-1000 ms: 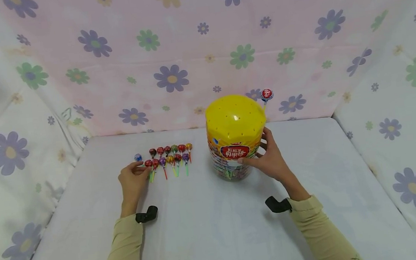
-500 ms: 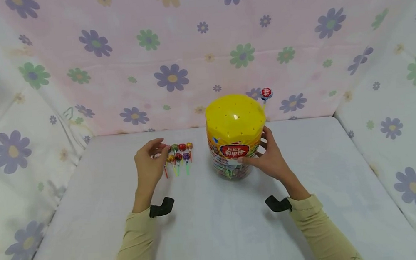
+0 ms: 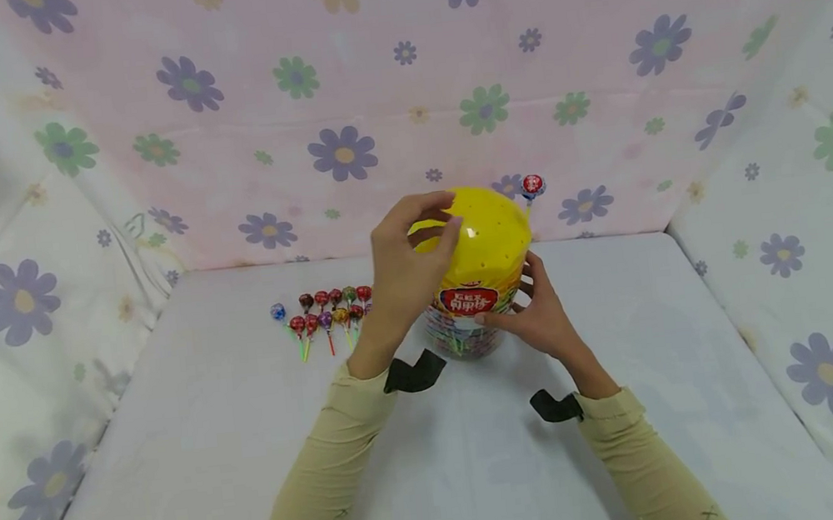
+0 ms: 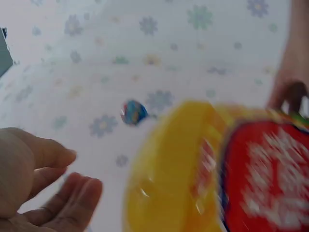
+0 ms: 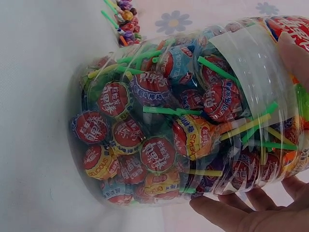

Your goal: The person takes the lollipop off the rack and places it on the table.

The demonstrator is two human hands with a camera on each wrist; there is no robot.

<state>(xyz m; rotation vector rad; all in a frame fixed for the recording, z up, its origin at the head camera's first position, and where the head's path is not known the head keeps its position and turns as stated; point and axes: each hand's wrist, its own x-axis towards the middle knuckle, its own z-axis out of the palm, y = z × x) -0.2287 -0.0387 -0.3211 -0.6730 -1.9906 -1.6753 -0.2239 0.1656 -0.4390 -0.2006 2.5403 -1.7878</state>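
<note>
My right hand grips the side of a clear plastic jar packed with wrapped lollipops, thumb on the front and fingers round the far side. The jar stands upright with a yellow lid dotted with small holes. One lollipop sticks up at the lid's right edge; its wrapped head shows beyond the lid in the left wrist view. My left hand is raised in front of the lid's left side. Its fingers are loosely bent, with nothing between them.
Left of the jar, lollipops lie in two rows on the white-covered table; my left arm hides the right end. A blue-wrapped lollipop lies at the left end. Flowered cloth hangs behind and at both sides.
My left hand has left a lollipop at the left end of the rows and moved right and up to the lid. My right hand has stayed on the jar.
</note>
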